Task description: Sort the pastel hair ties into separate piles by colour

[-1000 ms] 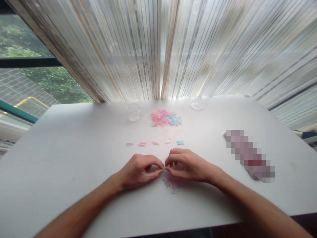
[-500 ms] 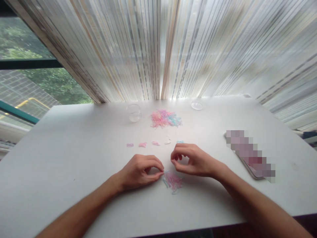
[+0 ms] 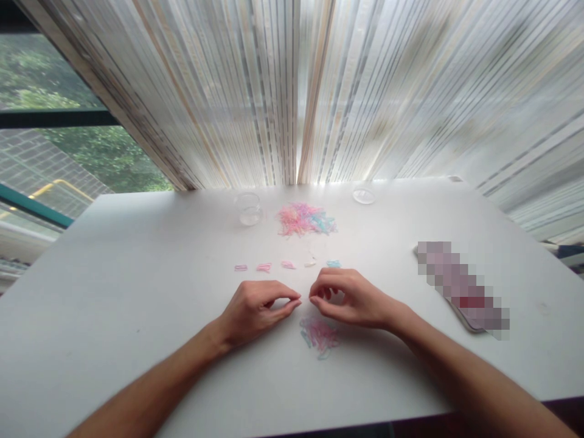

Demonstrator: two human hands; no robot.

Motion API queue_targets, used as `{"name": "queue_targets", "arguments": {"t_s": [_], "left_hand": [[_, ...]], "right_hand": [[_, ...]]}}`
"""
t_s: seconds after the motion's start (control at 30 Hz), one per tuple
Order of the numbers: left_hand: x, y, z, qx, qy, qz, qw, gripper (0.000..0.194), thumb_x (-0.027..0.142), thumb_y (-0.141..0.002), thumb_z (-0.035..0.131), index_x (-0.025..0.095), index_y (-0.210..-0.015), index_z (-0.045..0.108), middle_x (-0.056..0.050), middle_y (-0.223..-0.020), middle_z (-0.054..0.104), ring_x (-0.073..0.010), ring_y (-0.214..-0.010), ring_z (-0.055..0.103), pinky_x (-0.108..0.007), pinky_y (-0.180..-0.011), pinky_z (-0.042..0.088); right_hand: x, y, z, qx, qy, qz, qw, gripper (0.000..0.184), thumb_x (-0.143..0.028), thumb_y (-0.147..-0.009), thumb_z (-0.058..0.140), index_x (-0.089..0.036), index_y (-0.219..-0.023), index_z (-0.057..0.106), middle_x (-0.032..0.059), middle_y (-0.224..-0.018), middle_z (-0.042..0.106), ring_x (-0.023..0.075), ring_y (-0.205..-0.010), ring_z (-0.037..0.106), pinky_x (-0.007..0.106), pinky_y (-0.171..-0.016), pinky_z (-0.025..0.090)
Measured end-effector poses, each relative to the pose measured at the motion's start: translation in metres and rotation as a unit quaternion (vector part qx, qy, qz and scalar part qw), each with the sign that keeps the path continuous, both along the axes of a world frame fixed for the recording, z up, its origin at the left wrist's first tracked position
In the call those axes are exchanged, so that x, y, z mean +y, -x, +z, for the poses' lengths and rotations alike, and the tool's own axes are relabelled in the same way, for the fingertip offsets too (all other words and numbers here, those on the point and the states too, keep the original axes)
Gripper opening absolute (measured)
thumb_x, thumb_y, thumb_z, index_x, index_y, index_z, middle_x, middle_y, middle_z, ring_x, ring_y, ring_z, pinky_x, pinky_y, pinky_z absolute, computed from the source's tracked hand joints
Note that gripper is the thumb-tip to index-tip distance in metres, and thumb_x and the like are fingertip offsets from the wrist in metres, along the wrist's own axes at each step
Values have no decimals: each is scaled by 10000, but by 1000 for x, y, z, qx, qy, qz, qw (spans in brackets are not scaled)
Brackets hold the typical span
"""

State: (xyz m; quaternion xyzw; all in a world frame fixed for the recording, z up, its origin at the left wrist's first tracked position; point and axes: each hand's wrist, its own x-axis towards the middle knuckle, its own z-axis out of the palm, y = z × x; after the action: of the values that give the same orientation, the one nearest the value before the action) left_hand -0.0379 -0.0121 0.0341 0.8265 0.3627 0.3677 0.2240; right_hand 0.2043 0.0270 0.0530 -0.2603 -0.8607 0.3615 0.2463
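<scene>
My left hand (image 3: 260,311) pinches with thumb and forefinger just above a loose pile of small pastel elastic bands (image 3: 320,336). Facing it from the right, my right hand (image 3: 351,298) is also closed in a pinch, its fingertips a small gap from the left ones. Whatever lies in either pinch is too small to make out. Beyond the hands runs a row of little band groups: purple (image 3: 241,267), coral pink (image 3: 263,267), pale pink (image 3: 288,264), white (image 3: 310,264) and blue (image 3: 334,264). My right hand is closest to the blue group.
A larger heap of mixed pastel bands (image 3: 303,219) lies farther back on the white table (image 3: 159,255). Left of it stands a clear round container (image 3: 249,214); a clear lid (image 3: 364,196) lies to its right. A pixelated, phone-shaped object (image 3: 460,286) rests at the right. Striped curtains hang behind.
My left hand has lifted away from the near pile, its fingertips rising slightly. My right hand has shifted a little left, narrowing the gap between the two pinches.
</scene>
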Motion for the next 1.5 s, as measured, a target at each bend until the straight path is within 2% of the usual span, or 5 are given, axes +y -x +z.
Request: {"name": "queue_targets", "arguments": {"t_s": [0.27, 0.43, 0.6, 1.07, 1.5], "left_hand": [[13, 24, 5, 74, -48, -12, 996, 155, 216, -962, 621, 196, -951, 774, -49, -859, 749, -116, -711, 670, -215, -691, 538], [32, 64, 13, 125, -65, 93, 986, 164, 319, -936, 679, 242, -980, 817, 3, -751, 594, -72, -591, 534, -174, -556, 423], [41, 80, 12, 130, -37, 112, 985, 254, 417, -933, 667, 222, -922, 830, 21, -668, 534, -65, -536, 481, -178, -516, 377], [40, 74, 15, 102, -47, 103, 988, 248, 403, -938, 674, 207, -907, 823, 32, -633, 516, -58, -514, 464, -172, -497, 361], [34, 19, -8, 134, -122, 169, 969, 204, 351, -970, 653, 255, -943, 831, 28, -652, 564, -65, -535, 495, -195, -547, 365]], "right_hand": [[1, 0, -2, -11, -1, -15, 1000, 100, -168, -903, 601, -180, -920, 699, 16, -776, 634, 117, -673, 569, 225, -629, 460], [2, 0, -7, -29, -21, 0, 999, 131, -151, -904, 574, -168, -918, 704, 30, -794, 628, 124, -688, 573, 238, -644, 455], [2, 0, -8, -35, -25, 3, 999, 138, -158, -912, 564, -170, -908, 701, 21, -775, 611, 117, -657, 549, 235, -619, 438], [3, 0, -7, -57, -27, 7, 998, 143, -154, -916, 561, -164, -914, 704, 22, -783, 607, 116, -641, 524, 241, -623, 420], [3, 1, -9, -61, -44, 9, 997, 150, -157, -917, 563, -159, -933, 712, 25, -777, 613, 124, -643, 525, 248, -638, 413]]}}
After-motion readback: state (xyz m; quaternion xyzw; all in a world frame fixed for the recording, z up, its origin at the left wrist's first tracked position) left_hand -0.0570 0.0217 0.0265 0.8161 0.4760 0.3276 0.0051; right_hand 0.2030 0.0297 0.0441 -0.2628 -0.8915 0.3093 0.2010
